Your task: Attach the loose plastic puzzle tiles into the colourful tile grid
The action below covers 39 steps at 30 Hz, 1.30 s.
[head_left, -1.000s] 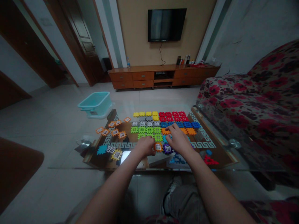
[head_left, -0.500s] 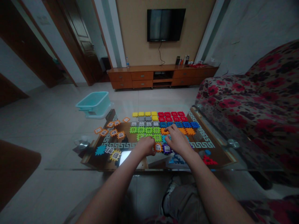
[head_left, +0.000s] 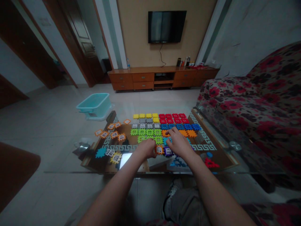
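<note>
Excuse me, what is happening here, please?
A person's left hand is beside an orange window tile on a glass table. The right hand is over the toothed plastic tiles, near a purple window tile. Whether either hand grips a tile is unclear. Many tiles lie in colour groups; more window tiles are scattered at the left.

Floral sofa (head_left: 235, 105) right, television (head_left: 166, 26) on tan wall (head_left: 134, 34)

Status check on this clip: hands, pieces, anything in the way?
Left hand curled beside orange window piece, grip unclear. Right hand, thumb and forefinger apart, hiding part of the orange row. Purple window piece between hands.
</note>
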{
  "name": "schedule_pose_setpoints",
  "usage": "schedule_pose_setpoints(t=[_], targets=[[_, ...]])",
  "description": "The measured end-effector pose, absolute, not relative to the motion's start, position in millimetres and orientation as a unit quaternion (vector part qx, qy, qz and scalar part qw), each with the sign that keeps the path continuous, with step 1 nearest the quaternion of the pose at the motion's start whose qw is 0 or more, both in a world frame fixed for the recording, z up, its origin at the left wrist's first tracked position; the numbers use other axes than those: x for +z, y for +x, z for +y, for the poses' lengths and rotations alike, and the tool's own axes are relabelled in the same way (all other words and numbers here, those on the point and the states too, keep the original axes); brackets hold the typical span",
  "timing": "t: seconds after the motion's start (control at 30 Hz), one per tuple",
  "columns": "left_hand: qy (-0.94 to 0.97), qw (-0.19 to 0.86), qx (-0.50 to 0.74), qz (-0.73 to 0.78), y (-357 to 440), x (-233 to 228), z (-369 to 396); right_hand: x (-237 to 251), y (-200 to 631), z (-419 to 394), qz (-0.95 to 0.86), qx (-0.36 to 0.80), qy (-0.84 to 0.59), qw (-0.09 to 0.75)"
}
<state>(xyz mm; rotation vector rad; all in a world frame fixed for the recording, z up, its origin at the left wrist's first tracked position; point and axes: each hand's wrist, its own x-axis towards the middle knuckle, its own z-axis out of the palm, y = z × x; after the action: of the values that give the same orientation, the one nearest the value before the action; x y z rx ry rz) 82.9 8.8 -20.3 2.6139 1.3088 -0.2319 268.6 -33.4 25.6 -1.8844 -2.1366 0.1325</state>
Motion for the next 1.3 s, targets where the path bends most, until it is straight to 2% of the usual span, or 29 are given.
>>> schedule_pose_setpoints(t=[1.3], targets=[[0.888,0.136,-0.064,0.435,83.8,-17.4,8.5,22.3,270.5,-33.5,-0.754,0.067,-0.642,0.121]])
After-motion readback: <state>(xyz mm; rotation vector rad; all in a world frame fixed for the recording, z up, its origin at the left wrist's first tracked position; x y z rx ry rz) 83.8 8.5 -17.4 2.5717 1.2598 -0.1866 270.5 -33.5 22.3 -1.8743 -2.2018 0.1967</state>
